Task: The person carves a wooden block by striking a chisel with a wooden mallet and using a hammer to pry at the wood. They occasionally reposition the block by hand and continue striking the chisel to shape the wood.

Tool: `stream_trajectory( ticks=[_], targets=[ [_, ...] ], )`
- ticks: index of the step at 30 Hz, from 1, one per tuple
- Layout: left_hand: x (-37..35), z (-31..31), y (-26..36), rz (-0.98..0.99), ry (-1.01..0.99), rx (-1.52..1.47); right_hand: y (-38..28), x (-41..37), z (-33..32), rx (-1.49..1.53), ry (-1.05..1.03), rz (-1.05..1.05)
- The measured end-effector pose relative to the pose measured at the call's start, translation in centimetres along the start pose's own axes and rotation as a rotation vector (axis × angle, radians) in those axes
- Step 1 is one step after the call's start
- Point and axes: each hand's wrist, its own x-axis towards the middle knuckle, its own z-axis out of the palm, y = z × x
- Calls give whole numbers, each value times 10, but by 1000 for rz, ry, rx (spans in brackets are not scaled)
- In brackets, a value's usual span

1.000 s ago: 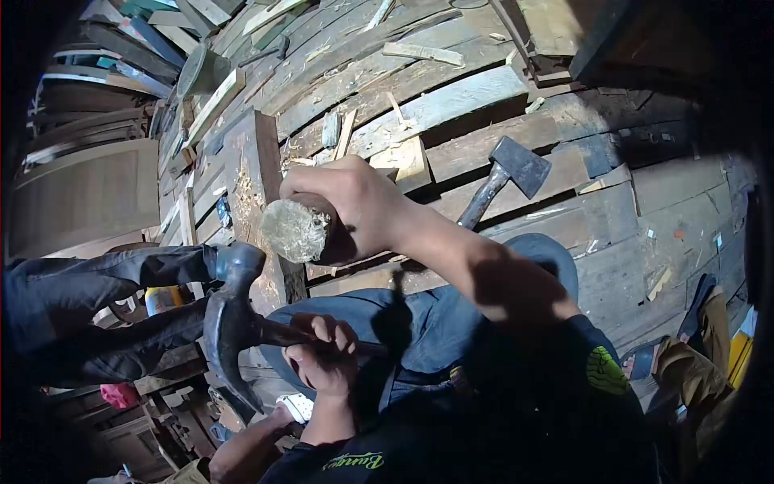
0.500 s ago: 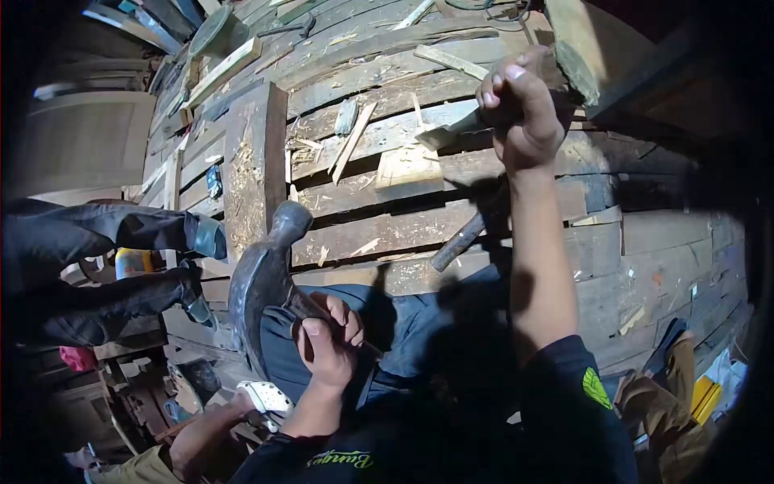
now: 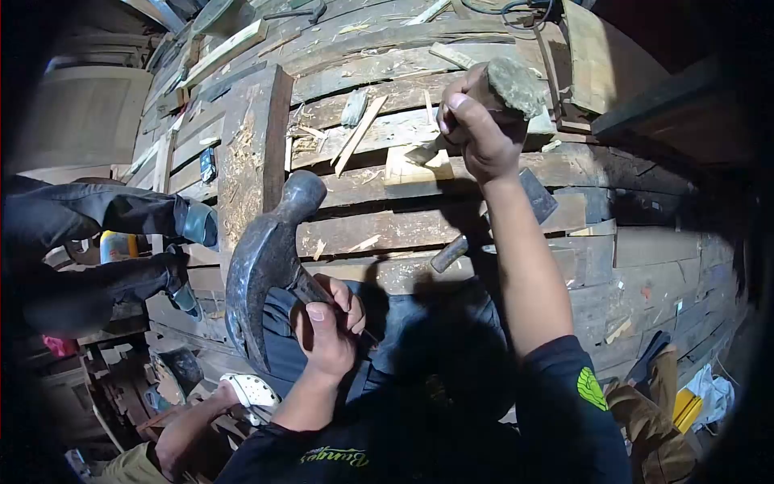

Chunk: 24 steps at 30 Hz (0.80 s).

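My left hand (image 3: 329, 327) is closed around the handle of a claw hammer (image 3: 262, 246), whose metal head hangs large at the left of centre. My right hand (image 3: 480, 125) grips a chisel by its thick wooden handle (image 3: 514, 87), which has a frayed end. The chisel's flat blade (image 3: 425, 152) points down left over a pale wood block (image 3: 403, 171); whether it touches the block I cannot tell. Below my right forearm, another hammer (image 3: 450, 253) lies on the planks, its head partly hidden behind the arm.
A thick timber (image 3: 254, 153) with shavings stands left of the block. Scraps and shavings cover the plank floor (image 3: 387, 234). Another person's legs (image 3: 97, 214) are at the left; a leg in a white clog (image 3: 251, 390) is at lower left. A second claw hammer (image 3: 310, 11) lies far off.
My right hand has moved left and down with the chisel, its blade now over the pale block and its handle end turned toward me. The held hammer has shifted slightly.
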Motion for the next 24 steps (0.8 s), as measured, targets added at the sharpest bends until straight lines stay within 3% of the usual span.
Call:
stream_trajectory(
  ticks=[4,8,12,15,21,24],
  targets=[
    [2,1,-2,6,-29,6,-8,-3,1,-180,-81,-38],
    [-3,1,-3,-41,-69,-19,-29,3,-11,71,-67,80],
    [-2,5,-6,-48,-31,-11,-9,4,-13,17,-58,101],
    [2,4,-2,-72,-67,-31,-4,2,-5,-85,-7,30],
    [12,15,23,89,-5,-58,-6,-4,6,-163,-116,-28],
    [7,30,50,4,-39,-125,-6,-6,12,-211,-135,-100]
  ],
)
